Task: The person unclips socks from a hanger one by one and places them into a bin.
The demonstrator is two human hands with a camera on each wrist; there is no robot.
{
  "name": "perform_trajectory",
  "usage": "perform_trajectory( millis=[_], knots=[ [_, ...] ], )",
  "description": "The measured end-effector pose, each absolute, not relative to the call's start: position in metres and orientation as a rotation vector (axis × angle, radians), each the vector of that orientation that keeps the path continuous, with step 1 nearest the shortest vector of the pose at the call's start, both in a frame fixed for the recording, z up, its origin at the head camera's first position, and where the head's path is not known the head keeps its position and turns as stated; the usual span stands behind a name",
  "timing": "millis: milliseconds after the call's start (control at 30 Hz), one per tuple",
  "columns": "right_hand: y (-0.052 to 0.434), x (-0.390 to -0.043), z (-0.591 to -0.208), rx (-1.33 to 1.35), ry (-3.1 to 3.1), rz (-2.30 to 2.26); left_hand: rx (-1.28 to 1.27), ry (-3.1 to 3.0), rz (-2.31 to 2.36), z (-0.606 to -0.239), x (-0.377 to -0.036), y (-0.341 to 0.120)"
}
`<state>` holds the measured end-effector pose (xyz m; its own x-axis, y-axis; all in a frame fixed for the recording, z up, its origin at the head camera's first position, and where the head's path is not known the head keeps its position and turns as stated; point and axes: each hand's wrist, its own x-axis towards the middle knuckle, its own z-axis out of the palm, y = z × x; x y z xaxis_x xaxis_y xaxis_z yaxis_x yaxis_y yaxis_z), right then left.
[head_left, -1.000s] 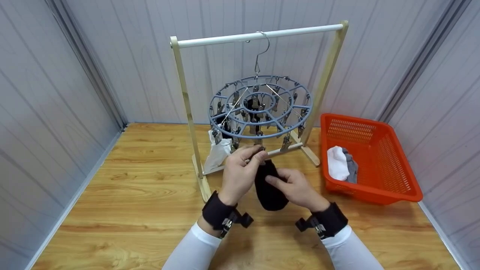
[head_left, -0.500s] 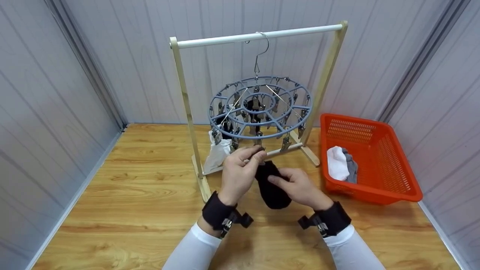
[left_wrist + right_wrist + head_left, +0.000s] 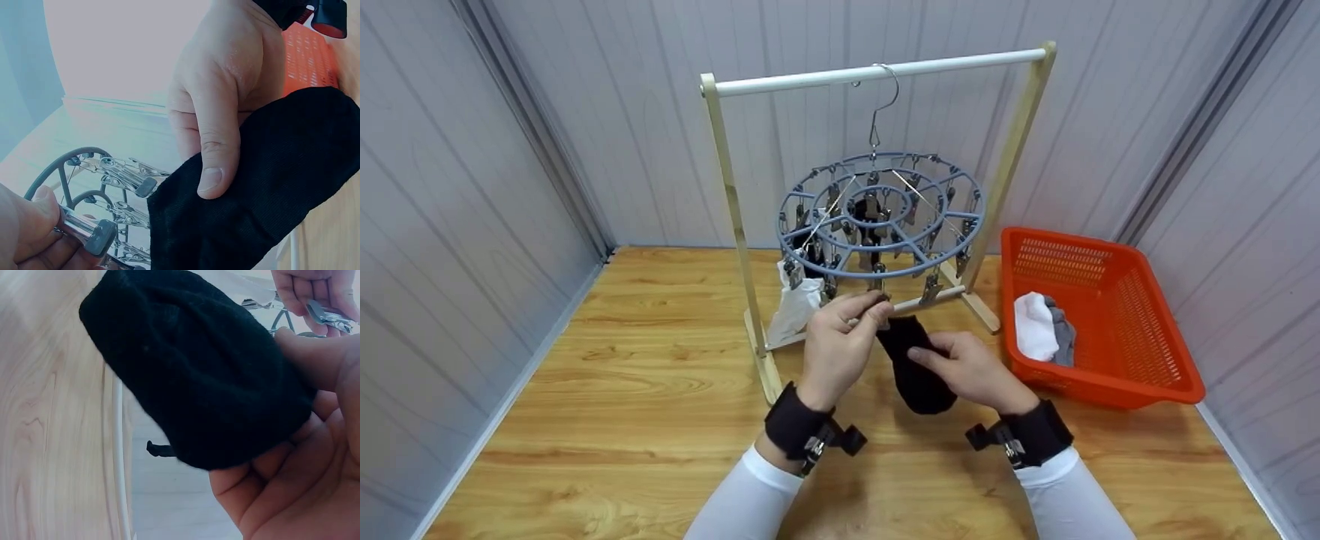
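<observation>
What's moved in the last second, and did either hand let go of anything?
The right hand has carried the black sock up and a little to the right, bringing its top edge closer to the clip that the left hand pinches. Neither hand let go. The left hand, the round clip hanger, the white sock and the orange basket stayed put.

A staged laundry booth: bare grey panel walls (image 3: 510, 135) enclose a wooden bench (image 3: 607, 390) carrying a drying rack (image 3: 877, 71), peg hanger (image 3: 881, 217) and orange basket (image 3: 1110, 330).
</observation>
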<state>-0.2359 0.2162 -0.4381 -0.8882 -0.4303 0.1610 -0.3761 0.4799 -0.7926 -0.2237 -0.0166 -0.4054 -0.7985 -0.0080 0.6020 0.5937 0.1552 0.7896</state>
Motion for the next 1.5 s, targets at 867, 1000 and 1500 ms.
perform_trajectory(
  millis=[867, 1000, 1500],
  knots=[
    [0.217, -0.235, -0.435, -0.706, 2.689, -1.417, -0.609, -1.802, -0.904, -0.376, -0.208, -0.033],
    [0.218, -0.235, -0.435, -0.696, 2.702, -1.412, -0.558, -1.738, -0.874, -0.371, -0.213, -0.043],
    [0.22, -0.235, -0.436, -0.722, 2.739, -1.389, -0.377, -2.053, -0.829, -0.382, -0.229, -0.059]
  ],
)
